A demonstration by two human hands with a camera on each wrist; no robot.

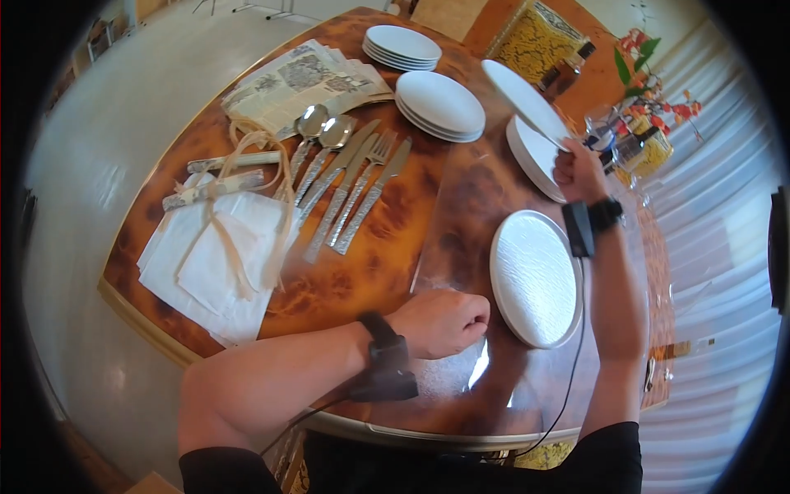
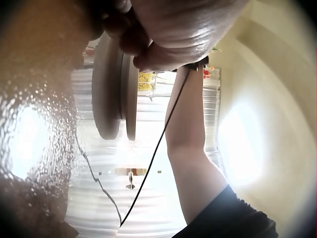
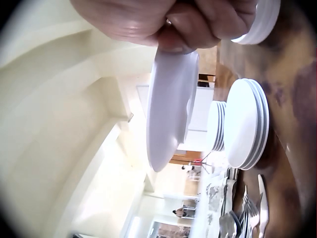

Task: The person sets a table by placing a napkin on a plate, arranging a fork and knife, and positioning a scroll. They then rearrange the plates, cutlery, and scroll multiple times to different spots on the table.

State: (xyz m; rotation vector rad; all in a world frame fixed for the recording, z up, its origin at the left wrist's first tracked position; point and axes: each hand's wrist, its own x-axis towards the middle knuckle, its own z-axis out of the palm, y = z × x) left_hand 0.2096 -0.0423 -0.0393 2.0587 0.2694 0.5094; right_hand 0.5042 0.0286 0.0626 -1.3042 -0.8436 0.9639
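My right hand (image 1: 581, 171) pinches the rim of a white plate (image 1: 527, 100), which is raised and tilted above a stack of white plates (image 1: 533, 165). Seen in the right wrist view, that plate (image 3: 171, 109) hangs nearly edge-on below the thumb and fingers. My left hand (image 1: 440, 323) is curled into a fist low over the near part of the table, holding nothing. Just right of it lies a larger round white plate (image 1: 536, 278) with a rippled surface and raised rim. The left wrist view shows curled fingers close to the plate edges (image 2: 106, 94).
Two more plate stacks, one nearer (image 1: 440, 103) and one farther (image 1: 401, 45), stand at the back. Spoons, knives and a fork (image 1: 362, 185) lie left of centre, near white napkins (image 1: 222, 255), ribbon (image 1: 234, 239) and printed paper sheets (image 1: 309, 78). Bottles (image 1: 568, 70) and flowers (image 1: 658, 107) stand at right.
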